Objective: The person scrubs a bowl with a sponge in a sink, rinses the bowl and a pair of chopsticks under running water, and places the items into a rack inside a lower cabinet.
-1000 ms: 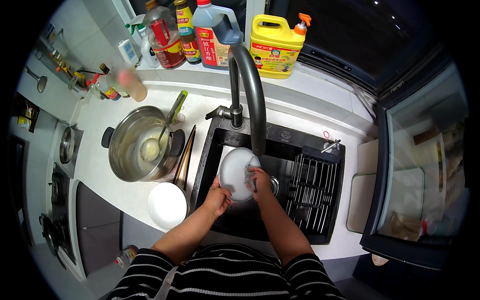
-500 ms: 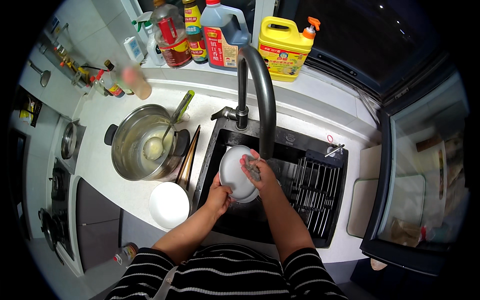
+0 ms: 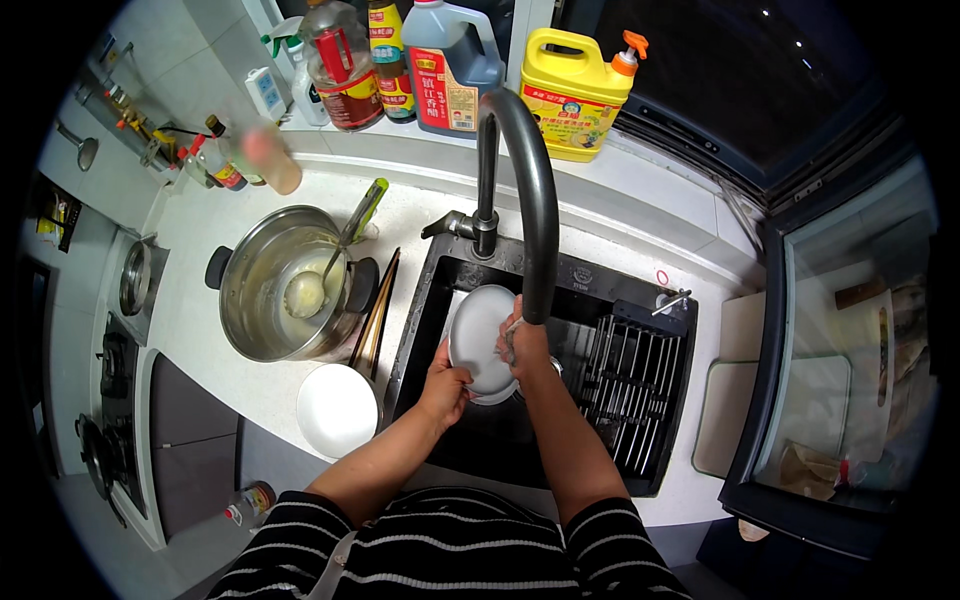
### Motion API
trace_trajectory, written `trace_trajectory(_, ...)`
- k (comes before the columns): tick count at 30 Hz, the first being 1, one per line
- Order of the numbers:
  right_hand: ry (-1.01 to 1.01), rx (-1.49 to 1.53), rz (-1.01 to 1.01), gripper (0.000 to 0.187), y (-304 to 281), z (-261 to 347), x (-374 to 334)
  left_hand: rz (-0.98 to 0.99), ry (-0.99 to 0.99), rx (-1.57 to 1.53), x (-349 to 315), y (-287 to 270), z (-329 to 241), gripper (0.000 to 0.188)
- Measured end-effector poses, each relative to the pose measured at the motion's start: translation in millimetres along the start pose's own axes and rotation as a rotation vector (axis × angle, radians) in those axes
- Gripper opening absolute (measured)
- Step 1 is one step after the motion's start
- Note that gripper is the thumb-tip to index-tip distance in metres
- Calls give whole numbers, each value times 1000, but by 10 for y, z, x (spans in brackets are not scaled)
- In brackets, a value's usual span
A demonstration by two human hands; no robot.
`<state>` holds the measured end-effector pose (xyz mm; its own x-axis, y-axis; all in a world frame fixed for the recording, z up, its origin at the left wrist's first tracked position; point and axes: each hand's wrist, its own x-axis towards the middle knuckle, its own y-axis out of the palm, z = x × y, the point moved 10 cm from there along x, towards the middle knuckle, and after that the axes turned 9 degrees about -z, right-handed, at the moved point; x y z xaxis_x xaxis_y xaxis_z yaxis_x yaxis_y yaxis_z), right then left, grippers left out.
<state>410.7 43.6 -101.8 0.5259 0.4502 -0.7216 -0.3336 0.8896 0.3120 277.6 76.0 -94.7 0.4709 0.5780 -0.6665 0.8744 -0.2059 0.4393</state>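
Note:
Over the black sink [image 3: 470, 455], my left hand [image 3: 443, 388] grips the lower left edge of a shallow pale dish [image 3: 478, 335], with the thumb on its surface. The dish is tilted. My right hand [image 3: 532, 350] is closed round a grey scrubber [image 3: 511, 340], mostly hidden by the fingers, at the dish's right edge. Whether it is a cloth or wire wool I cannot tell. Below the held dish, part of another pale rim shows in the sink. The curved dark faucet [image 3: 540, 200] hangs just above my right hand and covers part of it.
Left of the sink stand a steel pot [image 3: 280, 285] with a green-handled ladle [image 3: 362, 212], chopsticks [image 3: 376, 315] and a white bowl [image 3: 338, 410]. A metal rack [image 3: 635, 390] fills the sink's right side. Bottles and a yellow jug [image 3: 572, 100] line the sill; an open window [image 3: 850, 330] juts in right.
My right hand has turned and moved right with the scrubber, from over the dish's face to its right edge. The dish has shifted slightly right and up with my left hand.

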Motion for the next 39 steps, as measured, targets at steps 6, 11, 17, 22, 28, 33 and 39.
trace_trajectory(6, -199, -146, -95, 33, -138, 74, 83, 25, -67, -14, 16, 114, 90, 72)
trace_trajectory(11, -798, -682, -59, 22, -198, 630, -253, 38, -159, -90, 35, 70, 180, 70)
trace_trajectory(17, -1218, -1295, -96, 45, -141, 590, -743, 14, -226, -139, -25, 83, 221, 65)
trace_trajectory(22, -1394, -1492, -49, 37, 264, 268, -899, 83, -281, -121, -71, 170, 278, 65)
trace_trajectory(28, -1472, -1543, -25, 20, -83, 215, -987, 37, -226, -57, -108, -17, 64, 71)
trace_trajectory(33, -1410, -1284, -136, 39, 84, 547, -1002, 199, -247, 3, -305, 224, 162, 44)
trace_trajectory(39, -1218, -1060, 220, 53, 325, 62, -1266, 159, -157, -111, -193, 68, -9, 42)
